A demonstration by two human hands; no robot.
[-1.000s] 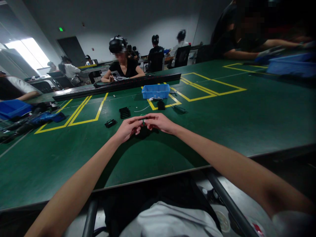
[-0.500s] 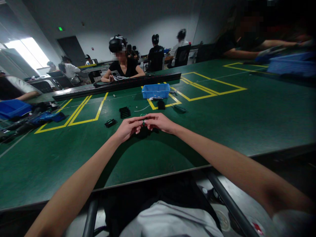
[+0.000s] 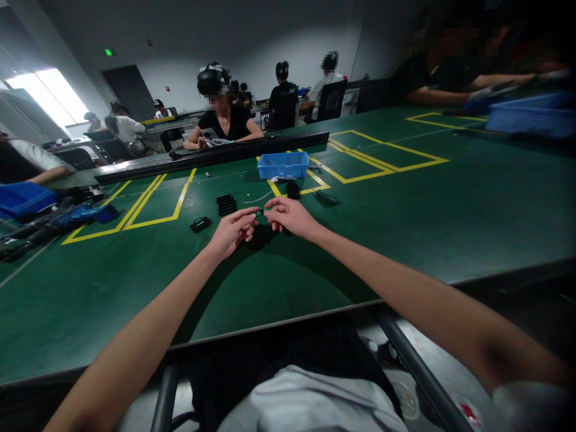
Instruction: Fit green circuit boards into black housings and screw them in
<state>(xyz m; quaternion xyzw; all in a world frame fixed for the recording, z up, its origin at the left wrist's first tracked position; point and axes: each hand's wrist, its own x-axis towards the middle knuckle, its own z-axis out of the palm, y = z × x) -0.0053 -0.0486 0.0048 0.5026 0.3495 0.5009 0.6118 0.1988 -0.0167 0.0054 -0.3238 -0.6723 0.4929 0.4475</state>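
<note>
Between my two hands is a small green circuit board (image 3: pixel 259 212), partly covered by fingers. My left hand (image 3: pixel 234 231) pinches its left end between thumb and forefinger. At the board's right end, the thumb and forefinger of my right hand (image 3: pixel 288 216) close together; whether they grip the board or a tiny part on it is too small to tell. Left of my hands lies a black piece with green on it (image 3: pixel 200 224). A black slotted block (image 3: pixel 226 204) sits just beyond my left hand, and a smaller black block (image 3: pixel 293 191) is beyond the right one.
A blue bin (image 3: pixel 283 166) stands past my hands on the green table (image 3: pixel 288 288), which is marked with yellow tape. A dark-handled tool (image 3: pixel 326 198) lies to the right. A long black rail (image 3: pixel 216 157) crosses behind; a person in a headset sits beyond it.
My right hand has shifted slightly up and away from the left, opening a gap between them. More of the green board now shows at the left fingertips.
</note>
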